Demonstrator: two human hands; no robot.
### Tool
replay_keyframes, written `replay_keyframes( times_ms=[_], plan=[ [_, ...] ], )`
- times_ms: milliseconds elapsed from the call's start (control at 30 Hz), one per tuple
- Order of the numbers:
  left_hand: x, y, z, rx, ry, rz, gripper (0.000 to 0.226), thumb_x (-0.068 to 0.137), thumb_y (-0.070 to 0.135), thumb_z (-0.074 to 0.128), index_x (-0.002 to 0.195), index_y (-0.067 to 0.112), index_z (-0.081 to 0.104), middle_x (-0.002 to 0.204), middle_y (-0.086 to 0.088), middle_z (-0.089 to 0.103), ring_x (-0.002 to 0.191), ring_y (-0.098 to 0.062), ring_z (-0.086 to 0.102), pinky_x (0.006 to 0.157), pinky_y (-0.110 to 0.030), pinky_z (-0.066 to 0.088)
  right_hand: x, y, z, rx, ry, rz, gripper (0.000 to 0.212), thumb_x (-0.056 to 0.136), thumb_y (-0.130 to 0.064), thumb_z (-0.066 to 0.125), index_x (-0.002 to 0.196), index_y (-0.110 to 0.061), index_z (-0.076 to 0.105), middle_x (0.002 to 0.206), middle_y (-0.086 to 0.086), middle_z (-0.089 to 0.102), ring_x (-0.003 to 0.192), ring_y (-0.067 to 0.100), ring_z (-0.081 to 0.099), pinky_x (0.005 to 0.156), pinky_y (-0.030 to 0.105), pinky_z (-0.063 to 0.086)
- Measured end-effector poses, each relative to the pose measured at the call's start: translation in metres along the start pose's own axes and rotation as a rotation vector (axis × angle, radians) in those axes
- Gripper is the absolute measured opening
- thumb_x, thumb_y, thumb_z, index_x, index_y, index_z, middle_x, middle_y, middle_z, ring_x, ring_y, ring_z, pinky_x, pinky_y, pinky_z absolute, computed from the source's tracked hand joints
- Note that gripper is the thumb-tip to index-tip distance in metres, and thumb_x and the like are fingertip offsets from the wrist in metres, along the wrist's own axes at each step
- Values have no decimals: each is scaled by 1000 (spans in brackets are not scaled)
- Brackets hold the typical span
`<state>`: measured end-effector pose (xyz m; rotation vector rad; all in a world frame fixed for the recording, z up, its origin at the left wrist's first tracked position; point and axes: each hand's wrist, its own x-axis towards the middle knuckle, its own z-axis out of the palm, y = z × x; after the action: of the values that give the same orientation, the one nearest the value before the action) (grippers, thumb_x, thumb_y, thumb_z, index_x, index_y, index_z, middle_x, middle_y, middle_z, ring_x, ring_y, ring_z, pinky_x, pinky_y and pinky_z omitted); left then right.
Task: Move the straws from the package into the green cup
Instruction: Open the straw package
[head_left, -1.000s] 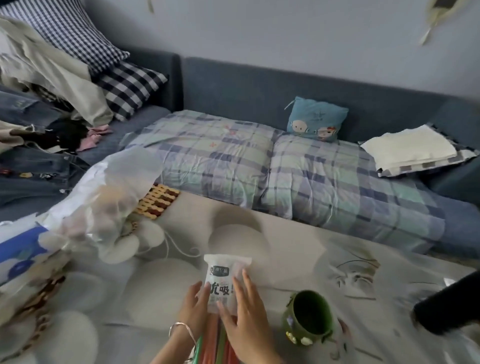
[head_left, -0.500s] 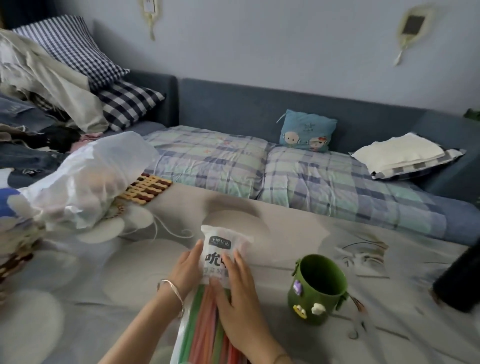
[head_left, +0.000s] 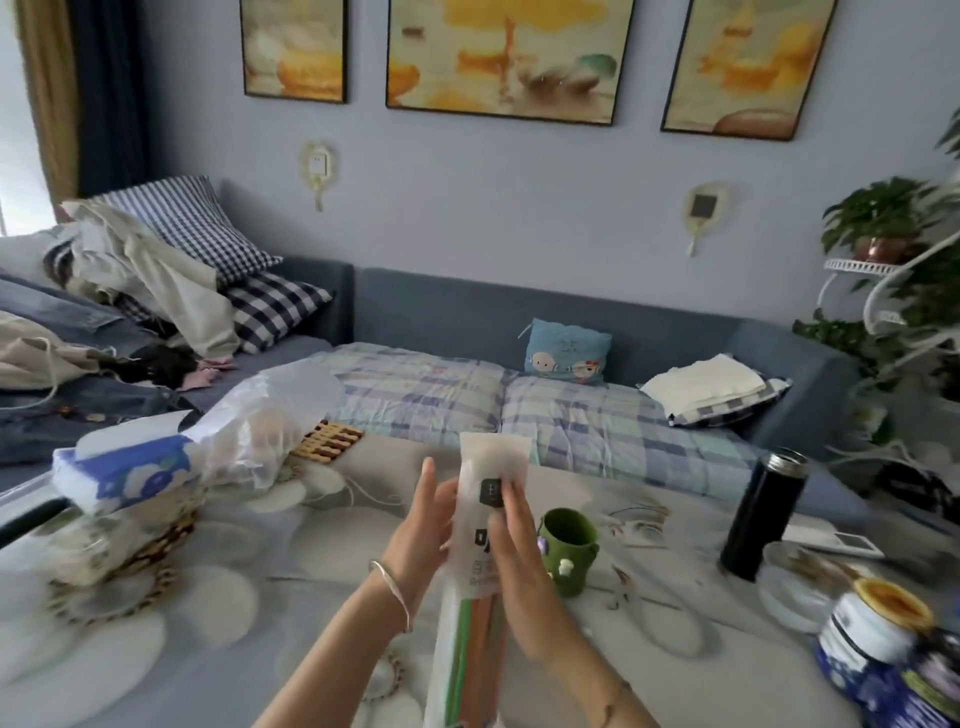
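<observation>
the package (head_left: 485, 540) stands nearly upright in the lower centre of the frame, its long axis running from the bottom edge up to a sealed-looking white top just above the fingers. the straws (head_left: 475, 649) show through the clear lower part as green and orange lines, lying along that same axis. the left hand (head_left: 421, 535) sits on the package's left side with fingers spread fairly wide, palm against the wrapper; whether it truly clamps it i cannot tell. the right hand (head_left: 511, 561) wraps the front and right side, fingers curled on the package. the green cup (head_left: 569, 551) stands on the tabletop (head_left: 208, 623) just to the right of the right hand, mouth up, so that hand is the nearer one. the top must probably be opened first, and it points up and away from the cup.
</observation>
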<state>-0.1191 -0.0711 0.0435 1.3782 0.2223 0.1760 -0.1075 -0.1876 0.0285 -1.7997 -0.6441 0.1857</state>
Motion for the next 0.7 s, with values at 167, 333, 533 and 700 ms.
replay_keyframes(
  times_ms=[167,333,533,700],
  plan=[
    [-59,14,11,7,-70,53,58,96,56,17,108,26,65,109,0,70,101,-19,63,86,-34,50,-58,-33,-16,164,41,-16,66,80,-72,29,140,-48,18,151,-25,22,137,-7,21,119,32,17],
    [-95,22,14,60,-125,43,43,95,46,42,102,9,63,99,-11,63,90,-20,62,83,-33,54,-96,-50,-29,238,82,-47,55,82,-71,36,121,-34,47,128,-4,55,119,8,53,107,38,40],
    [-118,26,20,179,-141,44,47,83,56,55,88,10,60,82,-5,50,73,-15,50,77,-30,48,-120,-70,-36,298,-25,7,31,93,-41,40,106,-17,55,101,2,67,92,10,65,80,24,51],
    [-125,21,20,244,-110,96,67,84,55,56,116,-3,62,84,-6,49,67,-10,47,69,-21,46,-131,-78,-33,304,-74,0,34,96,-34,39,116,-20,63,110,1,72,105,13,66,84,22,51]
  ],
)
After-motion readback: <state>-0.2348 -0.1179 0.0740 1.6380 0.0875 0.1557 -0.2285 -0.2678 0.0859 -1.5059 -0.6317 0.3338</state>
